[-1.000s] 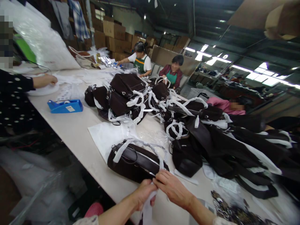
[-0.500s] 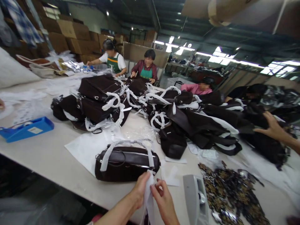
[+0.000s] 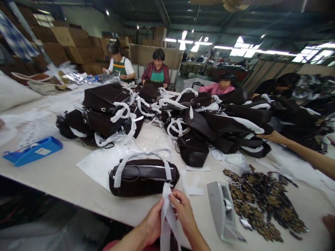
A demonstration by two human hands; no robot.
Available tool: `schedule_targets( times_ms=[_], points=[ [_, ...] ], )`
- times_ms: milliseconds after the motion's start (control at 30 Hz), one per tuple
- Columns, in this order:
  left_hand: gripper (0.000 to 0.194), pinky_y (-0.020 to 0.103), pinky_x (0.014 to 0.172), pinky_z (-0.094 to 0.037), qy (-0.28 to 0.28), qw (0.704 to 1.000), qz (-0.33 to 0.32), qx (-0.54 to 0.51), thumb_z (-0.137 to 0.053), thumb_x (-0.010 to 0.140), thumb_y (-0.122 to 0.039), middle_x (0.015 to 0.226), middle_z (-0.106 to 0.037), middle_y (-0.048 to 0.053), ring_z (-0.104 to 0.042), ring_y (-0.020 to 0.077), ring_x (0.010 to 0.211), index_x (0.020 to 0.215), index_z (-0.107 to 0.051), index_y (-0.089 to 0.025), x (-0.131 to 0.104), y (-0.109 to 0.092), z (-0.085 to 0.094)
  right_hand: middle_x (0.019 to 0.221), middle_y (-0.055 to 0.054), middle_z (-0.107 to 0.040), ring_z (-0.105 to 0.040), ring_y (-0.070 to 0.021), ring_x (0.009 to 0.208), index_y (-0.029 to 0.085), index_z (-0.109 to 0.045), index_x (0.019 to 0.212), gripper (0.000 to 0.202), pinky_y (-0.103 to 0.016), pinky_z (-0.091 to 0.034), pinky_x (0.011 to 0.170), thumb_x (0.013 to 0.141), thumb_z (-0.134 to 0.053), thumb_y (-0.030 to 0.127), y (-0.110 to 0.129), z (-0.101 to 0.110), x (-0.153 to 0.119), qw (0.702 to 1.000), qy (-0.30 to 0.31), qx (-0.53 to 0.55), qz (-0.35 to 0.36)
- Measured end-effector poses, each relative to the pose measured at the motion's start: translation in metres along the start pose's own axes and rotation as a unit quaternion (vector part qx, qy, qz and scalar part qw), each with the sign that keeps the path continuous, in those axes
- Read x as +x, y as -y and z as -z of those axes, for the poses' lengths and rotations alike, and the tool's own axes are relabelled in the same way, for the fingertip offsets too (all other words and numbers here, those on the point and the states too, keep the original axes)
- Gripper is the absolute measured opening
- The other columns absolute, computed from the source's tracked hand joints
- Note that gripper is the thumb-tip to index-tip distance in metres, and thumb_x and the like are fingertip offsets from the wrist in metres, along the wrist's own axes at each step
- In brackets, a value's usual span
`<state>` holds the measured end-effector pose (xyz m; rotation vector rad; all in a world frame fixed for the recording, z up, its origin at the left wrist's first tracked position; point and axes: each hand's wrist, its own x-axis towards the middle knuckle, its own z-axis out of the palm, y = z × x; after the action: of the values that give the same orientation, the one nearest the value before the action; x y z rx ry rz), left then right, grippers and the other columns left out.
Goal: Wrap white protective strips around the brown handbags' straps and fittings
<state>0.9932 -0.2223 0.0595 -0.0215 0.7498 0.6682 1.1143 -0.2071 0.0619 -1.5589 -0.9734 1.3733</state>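
Note:
A dark brown handbag (image 3: 141,186) lies on the table before me, its handles wrapped in white strips. At its near right corner a white wrapping strip (image 3: 166,205) hangs down toward me, with something dark partly showing beneath it low in the view. My left hand (image 3: 154,220) is closed around the strip from the left. On the right side, my right hand (image 3: 184,208) pinches the strip's edge between thumb and fingers. A white sheet (image 3: 95,165) lies under the bag's left side.
Brown bags (image 3: 107,115) are heaped across the table. A blue tape dispenser (image 3: 36,151) stands left, a grey tape dispenser (image 3: 222,212) right, beside a pile of brown flower-shaped ornaments (image 3: 261,202). Another person's arm (image 3: 300,150) reaches in from the right. Several people sit beyond.
My right hand has closed in on the strip, and the strip now spreads wider between both hands. At right, the other person's hand has moved left onto the bags. The view has shifted slightly.

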Motion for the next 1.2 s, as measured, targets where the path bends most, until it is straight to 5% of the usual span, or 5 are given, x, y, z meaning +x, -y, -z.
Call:
schedule_targets(
  times_ms=[300, 700, 900, 1033, 1200],
  points=[
    [0.058, 0.025, 0.06, -0.043, -0.043, 0.998, 0.044, 0.02, -0.049, 0.079, -0.068, 0.065, -0.067, 0.006, -0.06, 0.0175, 0.057, 0.083, -0.067, -0.013, -0.005, 0.001, -0.006, 0.097, -0.003, -0.067, -0.066, -0.0225, 0.085, 0.024, -0.048, 0.112, 0.057, -0.036, -0.051, 0.076, 0.064, -0.077, 0.033, -0.007, 0.0, -0.031, 0.956, 0.144, 0.23, -0.108],
    [0.051, 0.04, 0.09, -0.042, 0.129, 0.99, 0.061, -0.018, -0.056, 0.076, -0.043, 0.093, -0.071, 0.016, -0.065, 0.031, 0.092, 0.109, -0.062, -0.005, -0.023, -0.001, 0.012, 0.081, -0.005, -0.072, -0.066, -0.024, 0.072, 0.019, -0.054, 0.103, 0.046, -0.033, -0.05, 0.065, 0.068, -0.072, 0.044, -0.007, -0.007, -0.028, 0.996, 0.06, 0.064, -0.026],
    [0.057, 0.032, 0.072, -0.047, 0.067, 0.997, 0.04, 0.013, -0.058, 0.078, -0.059, 0.084, -0.071, 0.012, -0.066, 0.0232, 0.075, 0.106, -0.062, -0.01, -0.016, 0.012, 0.016, 0.094, -0.006, -0.07, -0.065, -0.0244, 0.078, 0.022, -0.054, 0.113, 0.046, -0.034, -0.051, 0.068, 0.074, -0.061, 0.045, -0.019, -0.015, -0.038, 0.989, -0.088, -0.104, 0.049],
    [0.051, 0.025, 0.052, -0.041, 0.032, 0.992, -0.09, 0.081, -0.071, 0.07, -0.051, 0.077, -0.067, 0.005, -0.057, 0.0134, 0.052, 0.104, -0.058, -0.015, -0.016, 0.017, 0.014, 0.093, -0.006, -0.069, -0.064, -0.0212, 0.066, 0.019, -0.047, 0.121, 0.052, -0.031, -0.05, 0.056, 0.077, -0.057, 0.044, -0.029, -0.018, -0.044, 0.997, -0.045, -0.055, 0.029],
    [0.055, 0.026, 0.057, -0.045, 0.017, 0.991, -0.09, 0.098, -0.074, 0.069, -0.047, 0.081, -0.067, 0.005, -0.06, 0.0149, 0.06, 0.11, -0.052, -0.017, -0.025, 0.011, 0.015, 0.091, -0.005, -0.068, -0.064, -0.023, 0.08, 0.02, -0.047, 0.108, 0.041, -0.034, -0.051, 0.073, 0.074, -0.06, 0.037, -0.028, -0.026, -0.044, 0.995, -0.084, -0.037, 0.048]
  ],
)
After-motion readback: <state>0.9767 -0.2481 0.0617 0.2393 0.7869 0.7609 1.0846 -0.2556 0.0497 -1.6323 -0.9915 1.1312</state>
